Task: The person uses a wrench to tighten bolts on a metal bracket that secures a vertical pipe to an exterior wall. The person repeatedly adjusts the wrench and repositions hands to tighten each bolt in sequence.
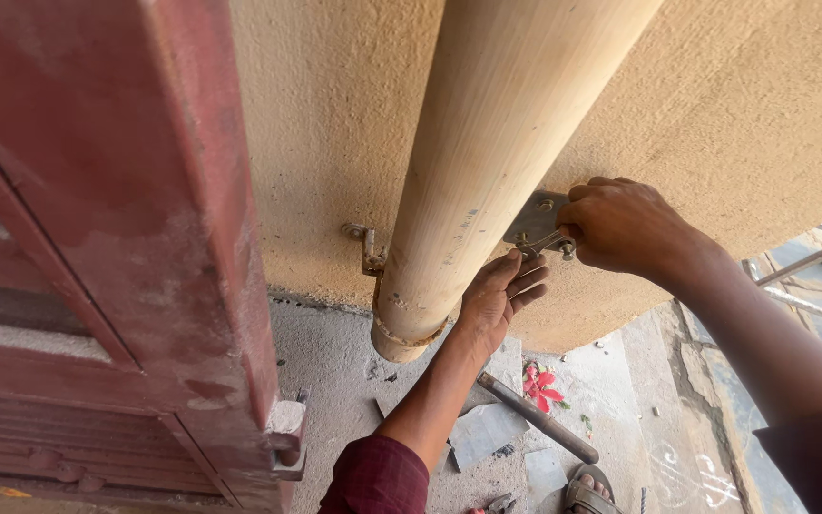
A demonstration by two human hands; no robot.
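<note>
Hands at pipe clamp (grey).

- The pipe is pale tan, with faint grey smudges.
- The wall is sandy yellow with a rough, speckled texture.
- The clamp plate is dull grey metal.
- The shutter is faded red-brown.
- Both sleeves are dark maroon.
- The floor is grey, with a red flower pattern and white drawn lines.
</note>
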